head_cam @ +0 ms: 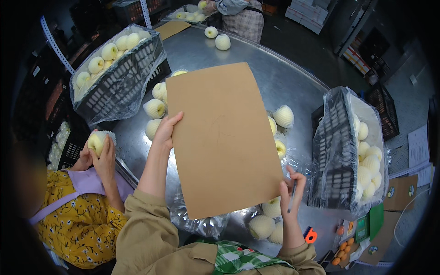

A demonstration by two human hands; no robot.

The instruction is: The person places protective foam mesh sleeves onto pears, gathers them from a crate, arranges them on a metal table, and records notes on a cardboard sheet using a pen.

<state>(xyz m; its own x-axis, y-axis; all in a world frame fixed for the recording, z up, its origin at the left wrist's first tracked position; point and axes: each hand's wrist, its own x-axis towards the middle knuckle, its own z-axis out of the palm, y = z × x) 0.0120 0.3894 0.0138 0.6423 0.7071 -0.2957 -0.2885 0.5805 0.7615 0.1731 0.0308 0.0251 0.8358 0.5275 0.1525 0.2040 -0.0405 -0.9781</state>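
A brown cardboard sheet [227,144] is raised over the metal table, with faint thin lines near its middle. My left hand [166,132] grips its left edge, thumb on the face. My right hand [292,196] is at the lower right corner, thumb against the edge, with a pen [292,196] between its fingers. Pale yellow fruits in white foam nets [154,108], apples or pears, lie left of the sheet. More netted fruits [283,117] show on the right and others [262,227] below it. The sheet hides the table's middle.
Film-lined black crates of fruit stand at left [120,68] and right [333,151]. A co-worker's hands [101,154] hold a netted fruit at left; another person [242,17] stands at the far end. Clear plastic [199,216], an orange tape dispenser [310,235] and small orange fruits [342,252] lie nearer.
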